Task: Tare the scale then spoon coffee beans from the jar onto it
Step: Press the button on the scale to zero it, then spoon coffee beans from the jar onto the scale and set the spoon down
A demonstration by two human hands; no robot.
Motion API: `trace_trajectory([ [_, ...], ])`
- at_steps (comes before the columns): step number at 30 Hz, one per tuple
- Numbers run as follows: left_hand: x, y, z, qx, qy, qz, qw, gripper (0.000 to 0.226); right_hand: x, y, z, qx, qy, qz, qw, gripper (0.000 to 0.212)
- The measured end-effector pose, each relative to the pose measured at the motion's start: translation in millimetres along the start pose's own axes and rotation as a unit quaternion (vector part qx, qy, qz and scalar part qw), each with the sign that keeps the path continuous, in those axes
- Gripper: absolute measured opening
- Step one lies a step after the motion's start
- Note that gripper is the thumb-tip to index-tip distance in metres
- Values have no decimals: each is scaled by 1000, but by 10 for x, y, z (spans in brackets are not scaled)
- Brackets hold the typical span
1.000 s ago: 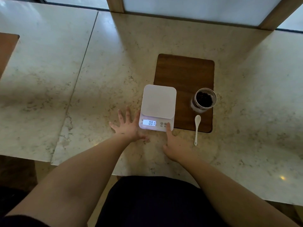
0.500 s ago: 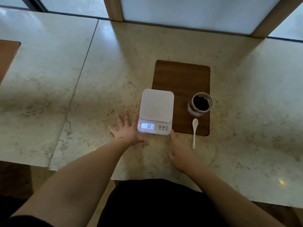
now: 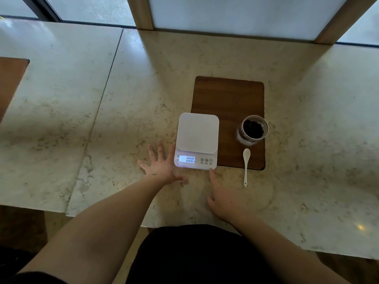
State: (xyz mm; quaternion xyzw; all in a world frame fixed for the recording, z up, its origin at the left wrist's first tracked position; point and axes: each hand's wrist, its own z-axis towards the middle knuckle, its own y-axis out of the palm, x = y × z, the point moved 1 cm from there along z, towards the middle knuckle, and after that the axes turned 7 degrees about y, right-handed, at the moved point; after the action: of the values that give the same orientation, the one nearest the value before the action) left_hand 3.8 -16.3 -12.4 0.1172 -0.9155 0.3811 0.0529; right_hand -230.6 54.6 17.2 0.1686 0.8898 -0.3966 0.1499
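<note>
The counter (image 3: 143, 99) holds a board (image 3: 227, 95), and the scale (image 3: 196, 140) sits partly on it, its platform bare and its display reading 0.00, so taring looks done. The jar (image 3: 253, 130) stands open on the board's right edge, beans (image 3: 253, 129) inside. The left hand (image 3: 162, 165) lies flat and spread against the scale's left side; the right hand (image 3: 221, 193) is loose, holding nothing, index tip at the scale's front corner. The spoon (image 3: 246, 165) lies untouched, so all scooping is left.
</note>
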Motion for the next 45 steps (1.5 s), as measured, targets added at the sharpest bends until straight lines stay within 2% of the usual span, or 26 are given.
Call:
trace_trajectory([
  [5,-5,-2,-3,3,-3,0,1000,140,25,47,13,6,-1,4,1000,91],
  [9,-3,-2,-5,5,2,0,1000,141,52,55,44,29,-22,21,999,85],
  [10,-2,-5,-8,4,2,2,1000,142,75,58,52,50,-25,51,997,77],
  [11,-4,-6,-13,4,2,2,1000,142,106,44,58,85,-12,84,993,58],
  [12,-3,-4,-19,4,2,4,1000,142,151,5,62,135,23,115,984,31],
  [13,-6,0,-23,6,3,5,1000,142,211,-49,77,188,69,149,969,15],
  [14,-10,6,-19,8,5,7,1000,142,282,-118,98,229,109,179,951,11],
  [16,-40,18,-10,11,4,7,1000,142,408,-273,159,259,159,219,927,23],
  [18,-37,25,13,10,5,6,1000,142,506,-467,209,253,192,218,923,29],
  [21,-40,34,23,14,8,1,1000,142,601,-667,277,212,224,158,938,28],
  [26,-2,-10,-43,12,7,0,1000,140,583,-646,325,158,224,62,960,20],
  [34,59,-61,-107,3,5,-3,1000,141,511,-583,380,127,236,39,963,20],
  [39,68,-49,-99,3,4,-7,1000,144,523,-619,410,93,198,39,975,21],
  [45,50,-46,-80,5,5,-5,1000,146,339,-659,249,116,94,65,987,23],
])
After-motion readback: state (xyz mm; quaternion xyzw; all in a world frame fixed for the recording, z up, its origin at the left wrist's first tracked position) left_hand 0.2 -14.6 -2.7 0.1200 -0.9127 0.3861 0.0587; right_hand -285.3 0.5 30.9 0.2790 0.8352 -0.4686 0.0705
